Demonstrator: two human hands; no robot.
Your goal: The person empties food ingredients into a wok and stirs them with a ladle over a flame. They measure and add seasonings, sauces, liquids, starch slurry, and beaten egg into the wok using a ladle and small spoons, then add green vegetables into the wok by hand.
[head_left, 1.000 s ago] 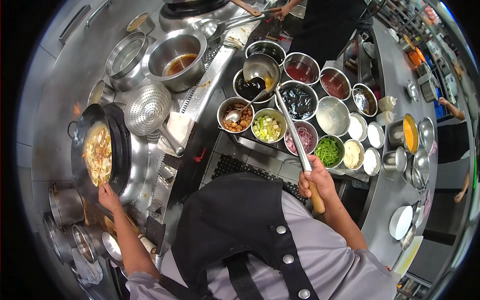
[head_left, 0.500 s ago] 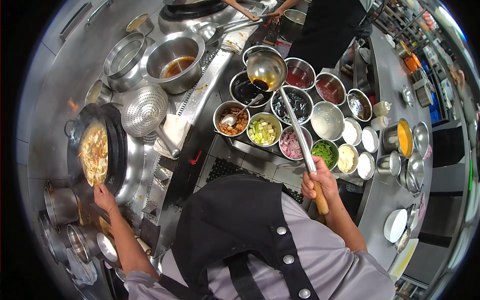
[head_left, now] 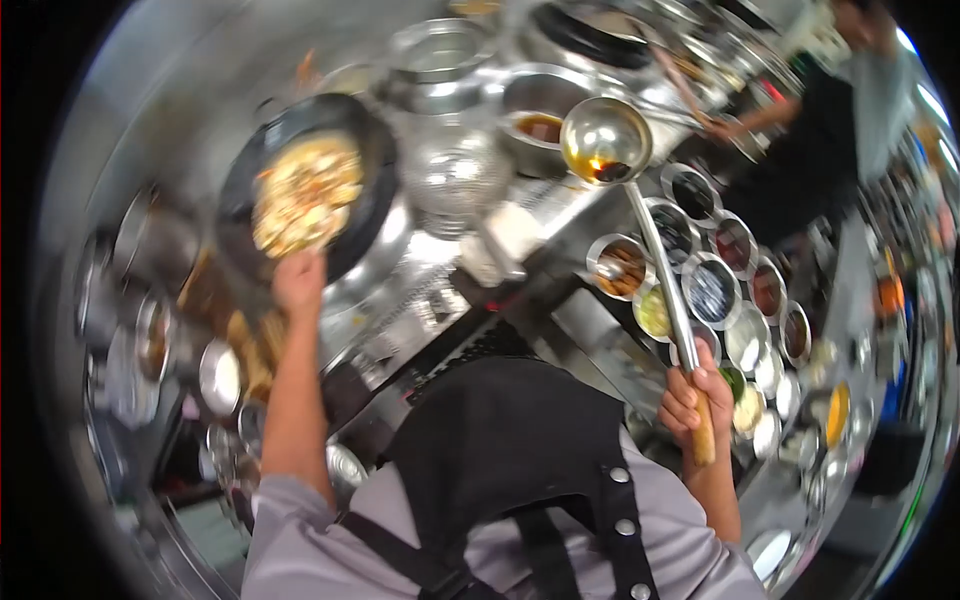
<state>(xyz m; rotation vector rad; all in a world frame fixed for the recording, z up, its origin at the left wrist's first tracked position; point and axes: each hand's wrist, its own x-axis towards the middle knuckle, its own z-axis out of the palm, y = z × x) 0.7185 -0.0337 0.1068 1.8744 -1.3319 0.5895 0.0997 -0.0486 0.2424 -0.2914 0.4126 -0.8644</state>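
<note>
My right hand [head_left: 694, 398] is closed around the wooden handle of a long steel ladle [head_left: 606, 140]. A little dark liquid lies in the ladle's bowl, which hangs beside a steel pot [head_left: 540, 92] of brown liquid. At the left, my left hand [head_left: 299, 282] is closed at the near edge of a black wok [head_left: 236, 190]; the part it grips is hidden under the fingers. Food with pale and orange pieces [head_left: 308, 192] lies in the wok. Several round containers stand right of the ladle, one with brown pieces [head_left: 620, 268].
A perforated strainer [head_left: 455, 175] and a white cloth [head_left: 512, 232] lie between the wok and the containers. Steel pots [head_left: 155, 240] stand at the left. Another person in a black apron [head_left: 800, 160] is at the upper right, a hand on a long handle. The view is blurred.
The view has turned toward the wok, so the containers appear further right. The ladle has moved from above the sauce containers to beside the steel pot, and still holds dark liquid.
</note>
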